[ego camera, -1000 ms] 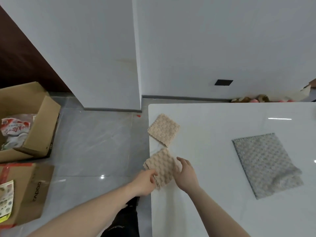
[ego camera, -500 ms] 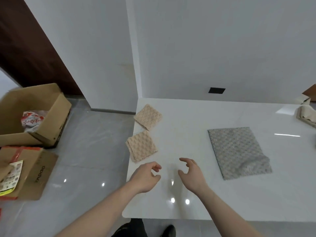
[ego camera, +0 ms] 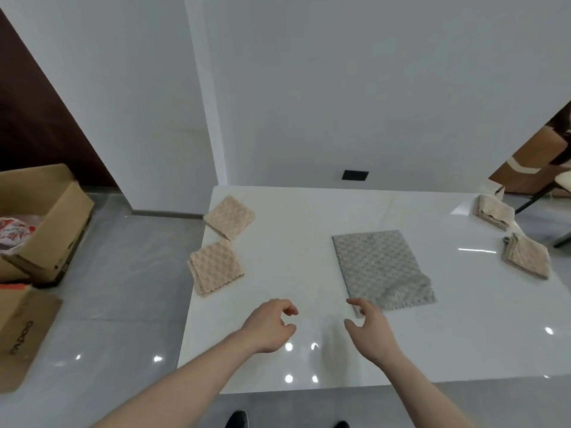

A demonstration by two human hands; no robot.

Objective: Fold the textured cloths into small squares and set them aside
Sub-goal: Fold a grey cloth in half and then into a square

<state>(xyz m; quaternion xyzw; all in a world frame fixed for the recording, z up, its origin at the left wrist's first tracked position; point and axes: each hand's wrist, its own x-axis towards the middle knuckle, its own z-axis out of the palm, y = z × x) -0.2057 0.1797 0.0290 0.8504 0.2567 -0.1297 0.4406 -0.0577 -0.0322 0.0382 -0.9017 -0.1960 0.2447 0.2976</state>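
Note:
Two beige textured cloths lie folded into small squares at the white table's (ego camera: 309,359) left edge, one nearer (ego camera: 216,267) and one farther back (ego camera: 229,216). A larger grey textured cloth (ego camera: 381,268) lies spread flat in the middle, its near right corner rumpled. My right hand (ego camera: 369,327) hovers at the grey cloth's near left corner, fingers loosely curled, holding nothing. My left hand (ego camera: 272,324) hangs over bare table to its left, fingers loosely curled and empty.
Two more beige folded cloths, one farther (ego camera: 493,211) and one nearer (ego camera: 526,256), sit at the table's right edge. An open cardboard box (ego camera: 46,230) and a flat box (ego camera: 21,332) stand on the floor at left. A chair (ego camera: 556,186) is at far right.
My hands let go of the near folded beige cloth at the left edge and moved right toward the grey cloth. The view has pulled back, showing more of the table.

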